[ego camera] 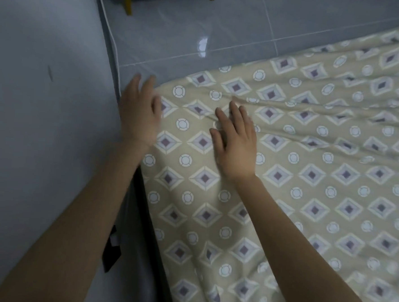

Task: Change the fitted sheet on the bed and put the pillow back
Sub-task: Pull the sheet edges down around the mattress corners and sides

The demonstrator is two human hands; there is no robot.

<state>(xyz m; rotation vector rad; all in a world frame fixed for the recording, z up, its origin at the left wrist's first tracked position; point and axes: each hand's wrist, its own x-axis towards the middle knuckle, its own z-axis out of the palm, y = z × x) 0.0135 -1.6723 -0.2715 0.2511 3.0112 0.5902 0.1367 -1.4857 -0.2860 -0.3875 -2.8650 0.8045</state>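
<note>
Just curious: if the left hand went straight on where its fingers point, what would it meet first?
Probably nothing soon: the left hand points off the sheet, over tiled floor; depth unclear.

A beige fitted sheet [285, 179] printed with purple diamonds and white circles fills the right and lower frame, creased toward its upper-left corner. The right hand [235, 143] lies flat on it, fingers straight. The left hand [139, 114], blurred, fingers extended, is at the sheet's edge beside the grey wall [45, 94]. Glossy grey floor tiles [201, 29] run along the top.
</note>
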